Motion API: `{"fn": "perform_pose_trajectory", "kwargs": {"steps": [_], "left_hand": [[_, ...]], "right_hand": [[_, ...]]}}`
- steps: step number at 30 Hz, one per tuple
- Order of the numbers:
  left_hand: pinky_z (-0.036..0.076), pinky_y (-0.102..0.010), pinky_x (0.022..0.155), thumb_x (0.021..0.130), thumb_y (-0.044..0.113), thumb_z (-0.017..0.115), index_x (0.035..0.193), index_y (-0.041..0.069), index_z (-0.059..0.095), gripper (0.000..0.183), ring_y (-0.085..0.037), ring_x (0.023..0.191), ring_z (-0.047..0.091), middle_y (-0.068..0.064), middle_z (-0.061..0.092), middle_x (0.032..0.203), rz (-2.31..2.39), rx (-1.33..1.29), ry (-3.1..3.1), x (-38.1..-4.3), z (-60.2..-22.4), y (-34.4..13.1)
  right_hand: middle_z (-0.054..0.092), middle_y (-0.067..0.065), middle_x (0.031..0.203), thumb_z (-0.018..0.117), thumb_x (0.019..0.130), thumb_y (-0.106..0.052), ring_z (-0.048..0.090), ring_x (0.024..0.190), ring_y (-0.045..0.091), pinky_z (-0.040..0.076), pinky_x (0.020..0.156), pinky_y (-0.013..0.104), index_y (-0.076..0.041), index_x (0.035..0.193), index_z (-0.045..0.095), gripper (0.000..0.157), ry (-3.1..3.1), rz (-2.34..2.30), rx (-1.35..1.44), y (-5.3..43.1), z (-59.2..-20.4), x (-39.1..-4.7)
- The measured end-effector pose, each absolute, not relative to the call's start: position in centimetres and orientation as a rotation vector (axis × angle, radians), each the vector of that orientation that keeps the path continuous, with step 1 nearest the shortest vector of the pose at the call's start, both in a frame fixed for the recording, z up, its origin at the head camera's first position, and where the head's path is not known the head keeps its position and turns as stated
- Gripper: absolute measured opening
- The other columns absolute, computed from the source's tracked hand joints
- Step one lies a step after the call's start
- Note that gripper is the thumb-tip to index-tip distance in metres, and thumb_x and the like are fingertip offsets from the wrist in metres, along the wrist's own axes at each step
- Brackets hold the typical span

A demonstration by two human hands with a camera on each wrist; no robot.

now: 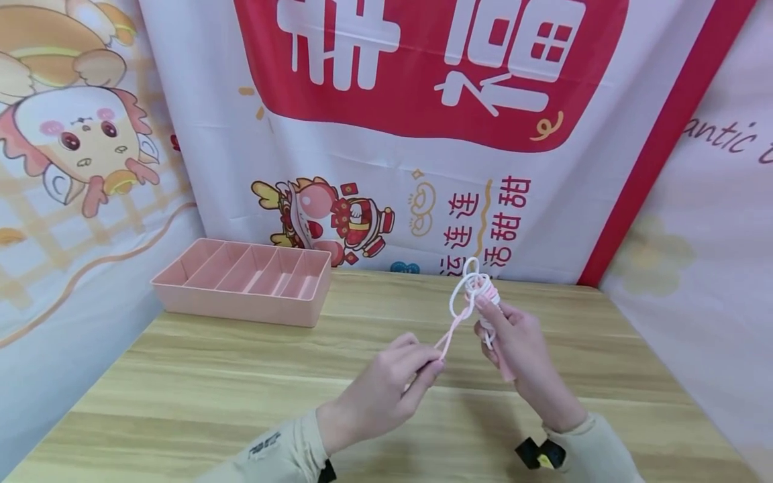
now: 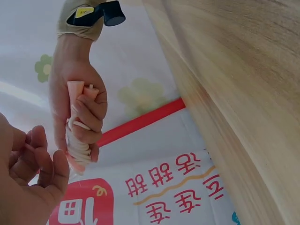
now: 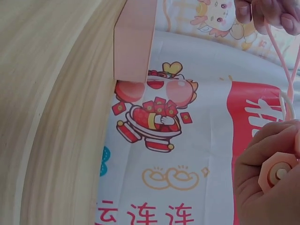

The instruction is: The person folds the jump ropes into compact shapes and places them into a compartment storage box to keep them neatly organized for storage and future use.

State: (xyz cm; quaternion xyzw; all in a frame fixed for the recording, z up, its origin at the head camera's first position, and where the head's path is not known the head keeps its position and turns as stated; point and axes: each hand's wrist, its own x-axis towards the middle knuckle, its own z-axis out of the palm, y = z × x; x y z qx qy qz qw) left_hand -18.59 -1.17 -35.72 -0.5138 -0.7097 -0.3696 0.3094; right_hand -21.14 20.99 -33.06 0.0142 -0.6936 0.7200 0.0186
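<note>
A jump rope [image 1: 479, 287] with pink handles [image 2: 75, 92] and a white-and-pink cord is in my right hand [image 1: 524, 343]. Its fingers curl round the two handles, which lie side by side with cord wound about them. White loops stand up above the thumb. My left hand [image 1: 386, 382], lower and to the left, pinches a pink stretch of the cord [image 3: 280, 52] between thumb and fingers. That stretch runs taut up to the wound bundle. In the right wrist view, one handle's octagonal end [image 3: 277, 172] shows beside the palm.
A pink box [image 1: 238, 307] with several compartments stands at the back left of the wooden table [image 1: 241, 382]. Printed cloths hang behind and at both sides; the back cloth [image 1: 217, 168] meets the table's far edge.
</note>
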Motion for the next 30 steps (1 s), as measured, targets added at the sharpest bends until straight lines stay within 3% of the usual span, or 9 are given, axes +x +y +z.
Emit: {"fn": "perform_pose_trajectory", "kwargs": {"steps": [7, 20, 30], "left_hand": [[0.039, -0.013, 0.069, 0.103, 0.01, 0.051, 0.094, 0.009, 0.063, 0.014, -0.008, 0.079, 0.046, 0.009, 0.053, 0.078, -0.998, -1.307, -1.89, -18.3, -35.4, -1.4], [0.044, -0.018, 0.073, 0.101, 0.007, 0.051, 0.094, 0.004, 0.065, 0.016, -0.013, 0.078, 0.052, 0.003, 0.057, 0.079, -0.824, -1.321, -1.768, -17.6, -35.2, -1.1], [0.039, -0.017, 0.068, 0.101, 0.005, 0.049, 0.091, 0.004, 0.062, 0.017, -0.009, 0.073, 0.048, 0.004, 0.053, 0.076, -0.845, -1.293, -1.76, -16.3, -35.5, -0.4]], "right_hand": [[0.056, 0.003, 0.069, 0.058, 0.098, -0.043, 0.046, 0.047, 0.007, 0.039, 0.04, 0.017, 0.002, 0.117, 0.061, 0.049, -2.107, 2.293, 0.164, 20.9, -32.8, -20.8], [0.058, 0.003, 0.07, 0.061, 0.097, -0.04, 0.047, 0.047, 0.007, 0.04, 0.041, 0.017, 0.001, 0.115, 0.063, 0.045, -2.029, 2.387, 0.14, 20.8, -32.7, -20.7], [0.057, 0.004, 0.069, 0.063, 0.098, -0.034, 0.047, 0.048, 0.008, 0.04, 0.041, 0.018, 0.001, 0.109, 0.065, 0.037, -2.012, 2.433, 0.166, 21.1, -33.0, -21.0]]}}
